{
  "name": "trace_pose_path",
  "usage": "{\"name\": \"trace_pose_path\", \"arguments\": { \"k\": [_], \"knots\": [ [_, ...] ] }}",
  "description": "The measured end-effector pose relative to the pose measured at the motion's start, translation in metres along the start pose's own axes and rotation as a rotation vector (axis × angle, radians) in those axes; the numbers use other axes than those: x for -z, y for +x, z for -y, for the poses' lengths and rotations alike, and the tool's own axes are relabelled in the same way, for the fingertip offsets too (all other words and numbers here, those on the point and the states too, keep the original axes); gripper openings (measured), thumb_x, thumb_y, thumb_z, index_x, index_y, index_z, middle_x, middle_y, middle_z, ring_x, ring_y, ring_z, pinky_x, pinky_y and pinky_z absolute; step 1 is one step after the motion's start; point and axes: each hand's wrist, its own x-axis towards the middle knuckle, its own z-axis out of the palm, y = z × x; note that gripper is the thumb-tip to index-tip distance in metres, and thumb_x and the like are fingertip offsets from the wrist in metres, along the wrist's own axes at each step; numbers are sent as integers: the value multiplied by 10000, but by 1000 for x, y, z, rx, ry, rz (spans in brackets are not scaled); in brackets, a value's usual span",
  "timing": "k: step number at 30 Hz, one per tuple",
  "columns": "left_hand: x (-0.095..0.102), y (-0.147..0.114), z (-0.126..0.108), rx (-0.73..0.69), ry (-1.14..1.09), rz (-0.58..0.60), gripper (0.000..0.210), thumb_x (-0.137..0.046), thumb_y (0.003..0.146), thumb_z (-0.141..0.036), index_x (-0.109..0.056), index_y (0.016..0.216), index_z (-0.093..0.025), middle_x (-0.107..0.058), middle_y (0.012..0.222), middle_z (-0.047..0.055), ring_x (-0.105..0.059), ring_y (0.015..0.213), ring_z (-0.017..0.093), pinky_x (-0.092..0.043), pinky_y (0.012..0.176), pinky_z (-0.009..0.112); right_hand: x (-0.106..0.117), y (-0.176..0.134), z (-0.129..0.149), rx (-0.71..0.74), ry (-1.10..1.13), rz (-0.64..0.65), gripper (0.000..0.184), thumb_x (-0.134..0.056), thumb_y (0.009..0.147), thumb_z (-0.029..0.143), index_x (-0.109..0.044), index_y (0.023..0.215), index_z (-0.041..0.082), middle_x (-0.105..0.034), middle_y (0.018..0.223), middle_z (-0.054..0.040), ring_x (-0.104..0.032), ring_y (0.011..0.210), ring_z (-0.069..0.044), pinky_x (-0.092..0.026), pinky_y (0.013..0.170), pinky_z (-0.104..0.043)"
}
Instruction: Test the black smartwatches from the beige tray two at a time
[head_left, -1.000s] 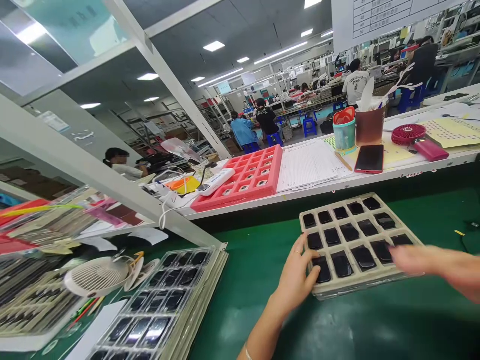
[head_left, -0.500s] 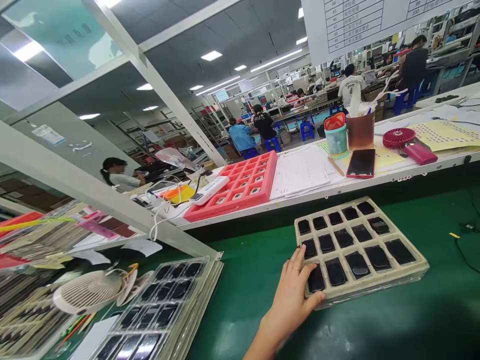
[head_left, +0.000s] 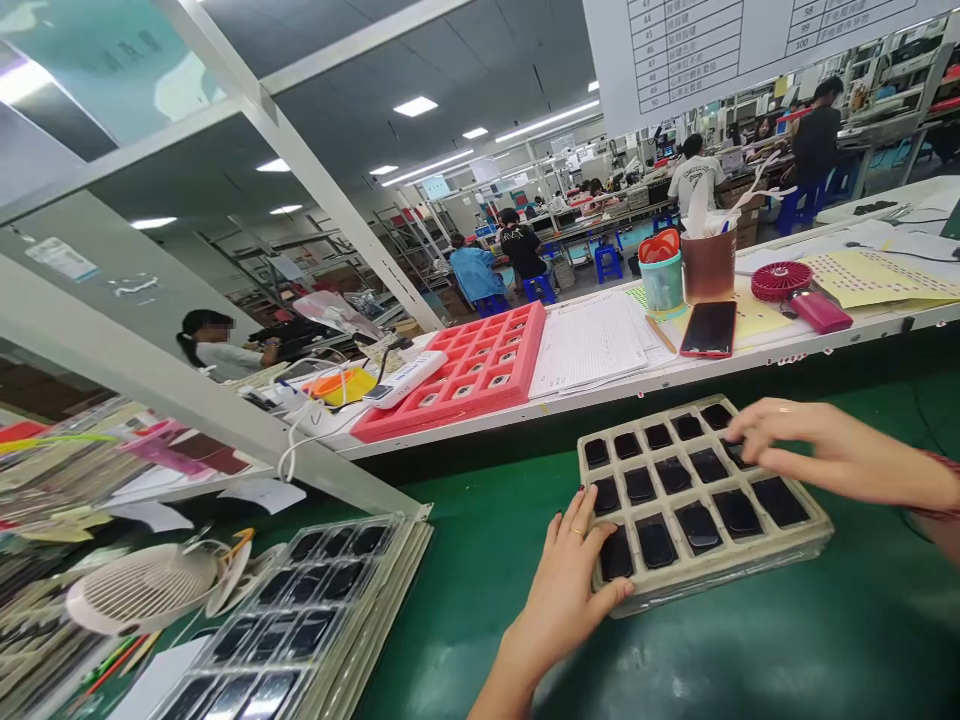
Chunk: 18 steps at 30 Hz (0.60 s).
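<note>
The tray (head_left: 720, 568) lies long roughly nine to three, left hand (head_left: 570, 580) spread at eight; right hand (head_left: 817, 448), nearest the two-o'clock piece (head_left: 734, 457), has narrowed fingers, hold unclear.

A thick white beam (head_left: 187, 392) is slanting down to the far part of the green table (head_left: 450, 600), and a white shelf (head_left: 664, 384) is running along that table's far edge! Up above, flat lights (head_left: 416, 106) are glowing in a dark grey ceiling (head_left: 487, 60). Past the shelf, blue stools (head_left: 607, 263) are standing by long workbenches (head_left: 600, 217), while a grey panel (head_left: 109, 245) is rising behind the beam, off to the left.
</note>
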Motion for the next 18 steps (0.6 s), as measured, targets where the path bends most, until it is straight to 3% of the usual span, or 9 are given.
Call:
{"name": "trace_pose_path", "arguments": {
  "k": [2, 4, 7, 10, 12, 14, 18],
  "knots": [
    [3, 1, -2, -1, -20, 3, 443, -710, 865, -464, -642, 1241, -241, -254, 1688, 157, -209, 1563, 416, -253, 1203, 714, -12, 14, -14, -22, -210, 84, 359, -497, 967, 458, -771, 864, 250, -730, 1220, -139, -603, 1254, -384, -517, 1044, -539],
    [6, 1, -5, 22, -49, 3, 314, -672, 893, -395, -653, 1159, -229, -284, 1679, 146, -231, 1561, 396, -274, 1209, 686, -26, 21, -31, -68, -268, 80, 353, -496, 920, 406, -766, 891, 182, -694, 1270, -231, -568, 1287, -449, -485, 1052, -620],
    [7, 0, -10, 48, -99, -16, 127, -615, 900, -252, -636, 1023, -229, -344, 1659, 112, -272, 1554, 349, -358, 1197, 607, -39, 21, -51, -77, -287, 85, 295, -556, 868, 405, -741, 867, 175, -657, 1334, -250, -504, 1357, -465, -465, 1073, -619],
    [5, 2, -13, 40, -93, -45, 153, -640, 854, -200, -620, 1002, -234, -408, 1624, 111, -315, 1535, 349, -382, 1182, 602, -41, 14, -59, -68, -266, 81, 276, -605, 849, 437, -723, 885, 190, -595, 1429, -244, -429, 1420, -473, -431, 1097, -630],
    [3, 5, -13, 74, -47, -58, 189, -658, 849, -221, -623, 1034, -226, -419, 1614, 132, -309, 1534, 375, -329, 1193, 659, -40, 13, -59, -55, -166, 48, 218, -619, 851, 431, -673, 862, 220, -579, 1456, -225, -414, 1437, -452, -432, 1097, -612],
    [3, 8, -14, 115, -22, -38, 196, -676, 846, -247, -626, 1033, -218, -421, 1611, 140, -301, 1535, 392, -281, 1203, 691, -43, 13, -56, -69, 38, -33, 166, -616, 872, 407, -572, 812, 258, -624, 1410, -185, -492, 1388, -399, -465, 1073, -552],
    [7, 7, -16, 106, -115, -27, 192, -705, 792, -192, -599, 950, -220, -459, 1587, 131, -328, 1525, 371, -319, 1207, 629, -59, 14, -49, -221, 504, -241, 290, -647, 893, 488, -463, 796, 285, -758, 1098, -113, -702, 1053, -323, -561, 904, -454]
  ]
}}
